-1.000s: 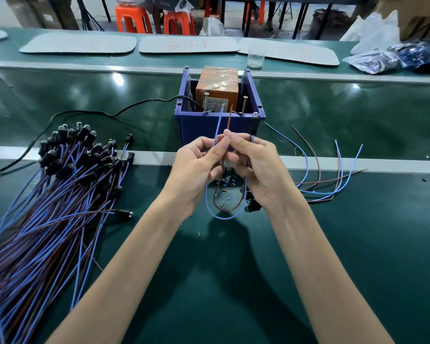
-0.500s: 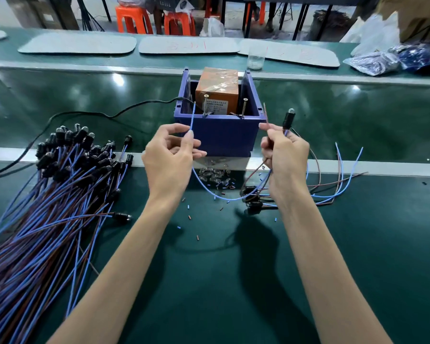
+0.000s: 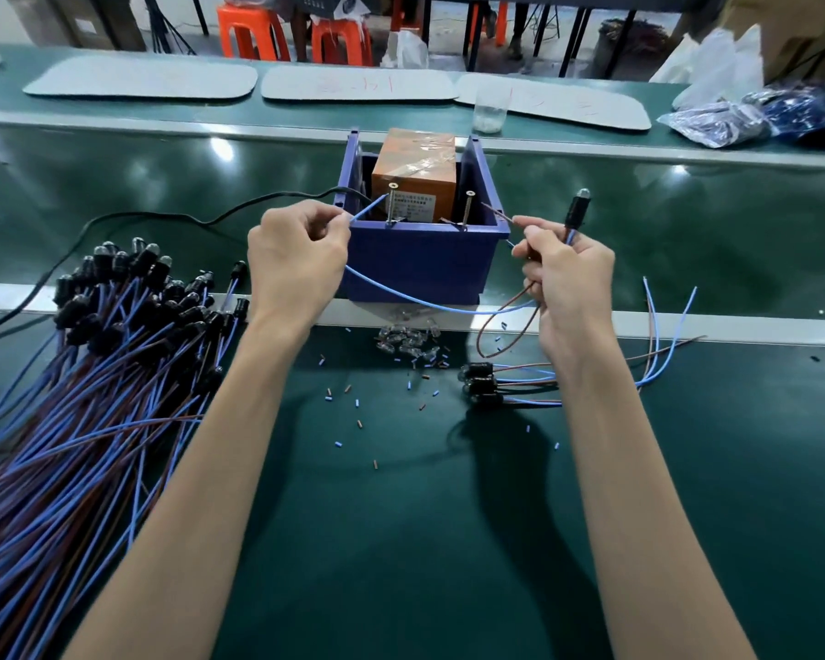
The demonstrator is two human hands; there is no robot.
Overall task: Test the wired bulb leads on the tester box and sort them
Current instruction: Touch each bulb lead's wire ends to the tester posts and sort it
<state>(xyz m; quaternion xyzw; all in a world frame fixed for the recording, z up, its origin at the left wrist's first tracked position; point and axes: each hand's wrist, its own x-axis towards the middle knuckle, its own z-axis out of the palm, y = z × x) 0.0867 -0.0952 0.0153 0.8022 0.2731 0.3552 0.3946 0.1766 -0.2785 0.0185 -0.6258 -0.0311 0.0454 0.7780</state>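
The tester is a blue box (image 3: 420,259) holding an orange unit (image 3: 415,173), with a left screw (image 3: 391,202) and a right screw (image 3: 469,207) standing upright on its front rim. My left hand (image 3: 296,264) pinches the blue lead (image 3: 425,304), whose tip lies at the left screw. My right hand (image 3: 567,283) pinches the brown lead (image 3: 496,212) and holds the black bulb holder (image 3: 576,209) upright; the brown tip hangs just right of the right screw. The bulb looks unlit.
A big bundle of wired bulbs (image 3: 91,373) fills the left. A small pile of wired bulbs (image 3: 484,385) lies under my right wrist. Loose clear bulbs (image 3: 408,343) and insulation bits lie before the box. A black cable (image 3: 163,216) runs left.
My hands have drawn apart from the middle and risen toward the box. The blue lead's tip has reached the left screw, and the brown tip has come closer to the right screw.
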